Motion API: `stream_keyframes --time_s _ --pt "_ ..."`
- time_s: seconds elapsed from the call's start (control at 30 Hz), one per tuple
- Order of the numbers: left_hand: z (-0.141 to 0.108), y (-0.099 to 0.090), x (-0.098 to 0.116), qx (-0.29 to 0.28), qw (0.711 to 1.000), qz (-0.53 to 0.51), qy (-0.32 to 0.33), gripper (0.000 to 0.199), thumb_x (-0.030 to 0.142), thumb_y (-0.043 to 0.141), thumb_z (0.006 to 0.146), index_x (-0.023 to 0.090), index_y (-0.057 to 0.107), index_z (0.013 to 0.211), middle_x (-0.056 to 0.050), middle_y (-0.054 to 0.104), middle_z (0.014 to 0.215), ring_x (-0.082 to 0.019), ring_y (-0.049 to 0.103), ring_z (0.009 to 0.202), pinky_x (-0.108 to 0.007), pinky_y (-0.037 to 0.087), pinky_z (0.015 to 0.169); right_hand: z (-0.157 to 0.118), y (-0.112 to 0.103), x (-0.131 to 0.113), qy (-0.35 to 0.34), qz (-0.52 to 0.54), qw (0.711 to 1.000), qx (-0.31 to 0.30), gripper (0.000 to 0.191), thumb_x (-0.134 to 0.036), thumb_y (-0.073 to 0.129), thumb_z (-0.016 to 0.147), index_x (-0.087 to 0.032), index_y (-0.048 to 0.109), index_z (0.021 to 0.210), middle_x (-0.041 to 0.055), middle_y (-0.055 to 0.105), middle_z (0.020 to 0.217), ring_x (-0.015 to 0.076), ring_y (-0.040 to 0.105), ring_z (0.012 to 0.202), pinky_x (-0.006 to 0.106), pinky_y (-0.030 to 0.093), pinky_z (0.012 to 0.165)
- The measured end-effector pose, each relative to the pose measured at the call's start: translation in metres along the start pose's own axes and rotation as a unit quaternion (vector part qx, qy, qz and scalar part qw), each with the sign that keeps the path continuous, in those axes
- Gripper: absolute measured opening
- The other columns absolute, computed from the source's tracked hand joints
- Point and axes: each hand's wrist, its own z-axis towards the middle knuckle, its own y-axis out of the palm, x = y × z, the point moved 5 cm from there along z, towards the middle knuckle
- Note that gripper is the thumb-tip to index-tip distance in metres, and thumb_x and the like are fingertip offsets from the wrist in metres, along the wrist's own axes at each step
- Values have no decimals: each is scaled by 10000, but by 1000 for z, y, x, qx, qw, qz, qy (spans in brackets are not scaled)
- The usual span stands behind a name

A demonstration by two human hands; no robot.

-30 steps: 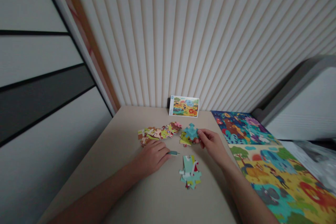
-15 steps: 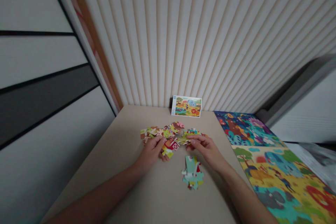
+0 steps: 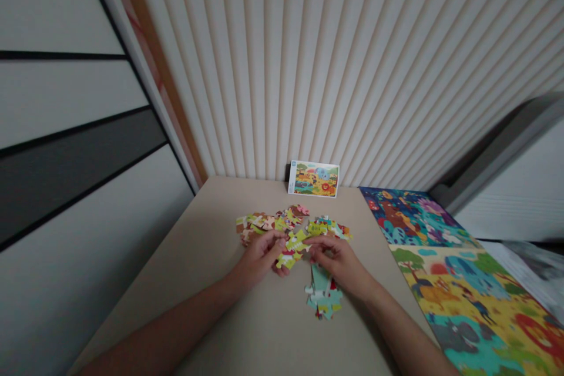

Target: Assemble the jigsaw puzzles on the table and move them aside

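Observation:
Between thumb and fingers, my left hand (image 3: 261, 255) grips a few yellow-green and red jigsaw puzzle pieces (image 3: 288, 260), held just over the table. My right hand (image 3: 340, 259) pinches the right side of a yellow-green puzzle piece (image 3: 298, 241) that overlaps those in the left hand; whether they interlock I cannot tell. Behind the left hand lies a pile of green, brown and pink pieces (image 3: 268, 221). Another pile of green, red and blue pieces (image 3: 328, 227) is behind the right hand. Pale turquoise pieces (image 3: 325, 299) lie below the right hand, which partly covers them.
A small picture box (image 3: 314, 178) with a safari scene leans upright at the back of the beige table (image 3: 211, 311). Two finished-looking puzzle pictures, one dark blue (image 3: 418, 217) and one yellow (image 3: 478, 305), lie along the right. A pleated curtain (image 3: 282, 70) rises behind.
My right hand has come left and nearer, bringing a yellow-green piece from the right pile onto the pieces in my left hand. The left hand has shifted slightly right.

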Motion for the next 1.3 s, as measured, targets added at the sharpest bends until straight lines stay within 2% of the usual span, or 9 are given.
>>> stream_keyframes --time_s 0.2,0.33,0.5,0.7,0.8,0.9,1.03,1.13,1.3 --pt "0 0 -2 -18 998 55 -1 452 541 714 838 184 545 1059 19 677 755 -89 579 437 -191 460 406 0 -4 -3 -71 -73 995 11 480 -379 617 955 -247 551 1412 45 733 1011 200 657 938 353 497 910" --pt "4 -4 -7 8 999 40 -4 538 521 712 837 176 518 1201 18 667 791 -107 616 465 -198 458 412 4 -32 7 -50 -269 954 125 416 -358 633 937 -222 639 1330 111 698 1126 262 609 1042 409 455 955" --pt "5 -5 -7 7 1000 15 17 653 456 655 886 202 386 1424 -29 687 935 -141 682 581 -251 538 513 7 -48 20 -4 -407 904 133 361 -356 731 848 -209 739 1178 140 676 1131 296 587 1064 411 434 944" --pt "4 -4 -1 0 998 40 44 582 418 592 918 215 408 1432 -48 677 966 -149 676 658 -286 560 599 8 -52 19 28 -174 974 145 313 -440 582 944 -170 737 906 59 694 833 194 594 740 311 434 691" --pt "2 -2 1 -10 998 41 41 566 438 606 915 204 433 1400 -37 661 927 -144 663 646 -281 554 599 9 -37 21 56 -3 993 102 385 -542 653 882 -162 710 861 5 635 688 143 517 597 265 363 563" --pt "0 0 -1 -30 998 45 29 637 422 688 869 203 420 1404 -30 653 942 -135 662 657 -264 543 602 8 -12 21 65 37 996 52 392 -561 715 831 -169 711 846 -15 610 634 129 483 554 253 335 531" --pt "0 1 -4 -41 997 61 27 639 387 710 852 203 431 1397 -8 634 903 -134 651 666 -237 511 571 5 -2 10 -17 -127 990 54 327 -480 596 954 -203 761 901 48 701 812 193 601 767 306 443 706" --pt "0 0 -3 -31 996 72 33 601 381 675 878 205 432 1398 -14 622 922 -131 646 671 -230 501 565 4 -18 6 -57 -305 942 129 293 -407 566 982 -229 749 1126 103 703 1040 259 594 1000 387 438 904" --pt "1 -2 -6 -15 996 77 31 661 399 654 895 231 362 1463 -18 605 939 -136 660 678 -228 503 559 5 -40 15 -9 -464 870 170 360 -394 642 925 -242 692 1247 148 643 1169 312 553 1072 442 420 934"
